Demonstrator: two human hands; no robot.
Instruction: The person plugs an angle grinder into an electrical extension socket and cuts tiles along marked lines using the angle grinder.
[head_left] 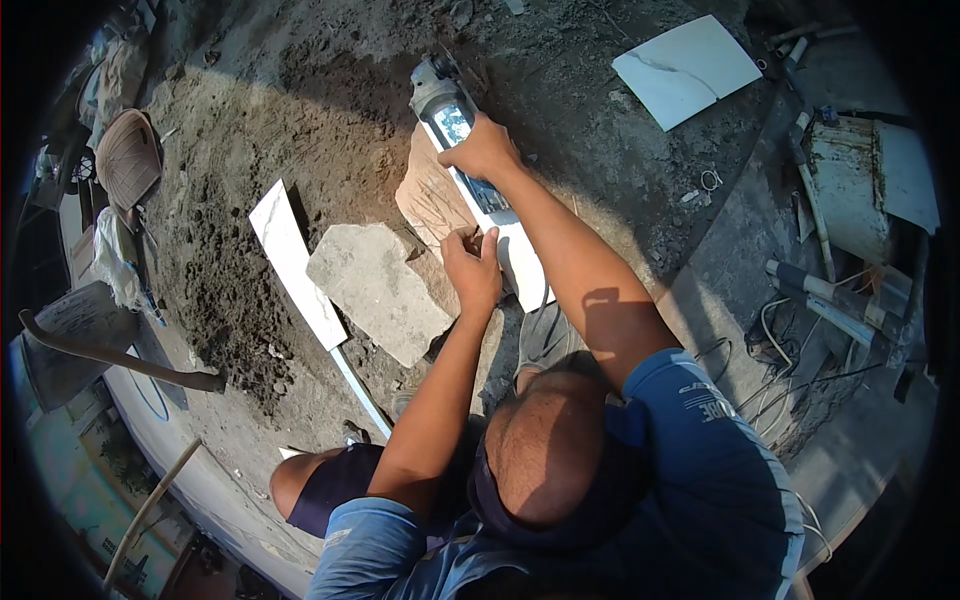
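Observation:
My right hand [485, 150] is wrapped around the body of an angle grinder [452, 122], its head pointing away from me over dark soil. Under and behind the grinder lies a white tile piece [522, 268], its near end by my shoe. A flat reddish stone slab [425, 190] with scratch lines is beneath the grinder's left side. My left hand [472, 270] is closed, with bent fingers and the thumb against the tile's left edge near the grinder's rear end. What its fingertips hold is hidden. The grinder's disc cannot be made out.
A grey stone slab [375, 290] and a long white tile strip [292, 262] lie to the left. A larger white tile [688, 72] rests at the far right. Pipes and cables [825, 300] crowd the right side. A hoe-like tool [120, 350] stands at the left near a brown cap [130, 160].

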